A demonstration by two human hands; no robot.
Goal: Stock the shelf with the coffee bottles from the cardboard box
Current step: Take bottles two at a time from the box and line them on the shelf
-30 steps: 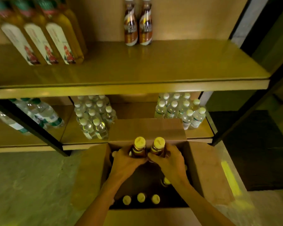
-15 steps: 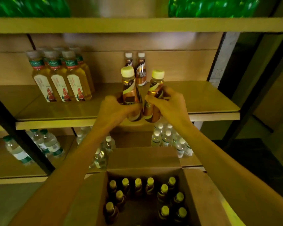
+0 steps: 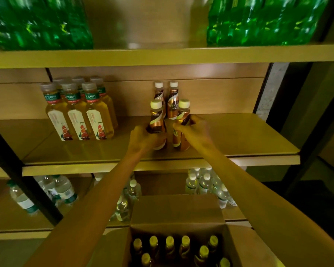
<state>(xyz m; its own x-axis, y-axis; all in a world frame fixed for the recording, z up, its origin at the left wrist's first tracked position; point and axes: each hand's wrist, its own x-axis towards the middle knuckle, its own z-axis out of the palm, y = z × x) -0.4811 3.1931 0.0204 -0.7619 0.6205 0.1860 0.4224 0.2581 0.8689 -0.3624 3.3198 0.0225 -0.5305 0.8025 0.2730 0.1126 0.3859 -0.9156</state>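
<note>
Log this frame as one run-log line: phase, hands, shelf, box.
phase: placing | left hand: holds coffee bottle | right hand: holds coffee bottle | shelf: two coffee bottles behind | cardboard box: open, bottles remain

The shelf (image 3: 239, 139) looks like smooth wood laminate with a soft sheen. On it, the coffee bottles (image 3: 158, 128) wear glossy shrink labels under matt plastic caps. Below the shelf, the box (image 3: 177, 212) is matt brown cardboard. Above, green packs (image 3: 258, 20) gleam like plastic film.
</note>
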